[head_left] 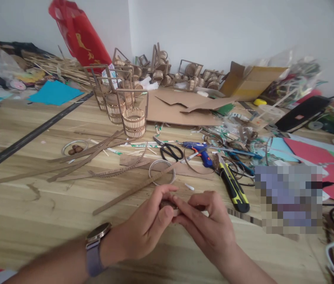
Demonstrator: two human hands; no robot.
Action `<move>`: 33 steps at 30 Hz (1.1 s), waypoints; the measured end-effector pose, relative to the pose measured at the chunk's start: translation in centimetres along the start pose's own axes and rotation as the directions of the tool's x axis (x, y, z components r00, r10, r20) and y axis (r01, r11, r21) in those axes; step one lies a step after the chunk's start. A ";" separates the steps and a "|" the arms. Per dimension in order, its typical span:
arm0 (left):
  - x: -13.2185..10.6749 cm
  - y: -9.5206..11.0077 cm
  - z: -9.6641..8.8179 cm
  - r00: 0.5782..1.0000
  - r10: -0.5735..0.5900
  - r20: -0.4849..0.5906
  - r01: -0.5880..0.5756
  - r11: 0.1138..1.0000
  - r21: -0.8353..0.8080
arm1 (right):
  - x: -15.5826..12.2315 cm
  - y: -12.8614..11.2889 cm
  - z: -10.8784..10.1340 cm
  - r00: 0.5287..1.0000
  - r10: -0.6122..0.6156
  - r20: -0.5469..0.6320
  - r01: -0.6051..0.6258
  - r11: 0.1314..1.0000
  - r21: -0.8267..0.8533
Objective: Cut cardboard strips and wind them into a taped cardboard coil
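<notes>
Both hands meet over the front of the table around a small, dark brown, round-looking piece with a pale edge (168, 204), mostly covered by fingers. My left hand (145, 225), wearing a watch (99, 232) on its wrist, closes on it with thumb and fingers. From the other side, the fingers of my right hand (210, 223) pinch its edge. Just beyond lie a long brown cardboard strip (134, 191) and a pale ring (150, 173). A yellow-and-black utility knife (233, 185) rests right of my right hand.
Farther out are black-handled scissors (171, 152), a blue glue gun (204, 154) and several brown strips (87, 159). Small slatted buckets with tall handles (134, 122) stand at mid-table. Cardboard sheets (173, 110), a cardboard box (252, 83) and a red bag (81, 35) are behind.
</notes>
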State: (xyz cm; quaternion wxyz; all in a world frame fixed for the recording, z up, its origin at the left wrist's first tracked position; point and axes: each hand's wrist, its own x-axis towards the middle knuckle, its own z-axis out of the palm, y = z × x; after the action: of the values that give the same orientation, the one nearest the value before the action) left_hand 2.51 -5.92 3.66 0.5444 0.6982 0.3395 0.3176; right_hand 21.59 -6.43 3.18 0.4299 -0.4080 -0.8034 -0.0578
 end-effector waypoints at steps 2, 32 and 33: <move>-0.3 -0.1 -0.1 1.000 0.008 0.009 -0.008 0.999 -0.035 | -0.2 -0.1 0.0 1.000 0.007 0.005 -0.008 0.998 0.060; 1.7 -0.2 -1.6 0.982 -0.062 0.177 0.132 0.900 -0.416 | -2.0 1.1 -0.7 0.981 -0.094 0.170 0.082 0.994 0.079; 1.7 -0.1 -1.6 0.977 -0.056 0.206 0.146 0.881 -0.451 | -2.0 1.0 -0.7 0.984 -0.069 0.163 0.054 0.994 0.098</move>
State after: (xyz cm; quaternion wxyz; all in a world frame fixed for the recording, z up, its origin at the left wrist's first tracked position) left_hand 2.15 -3.63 4.02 0.7405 0.5561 0.2372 0.2935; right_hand 23.36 -7.31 1.91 0.3783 -0.3658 -0.8504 0.0008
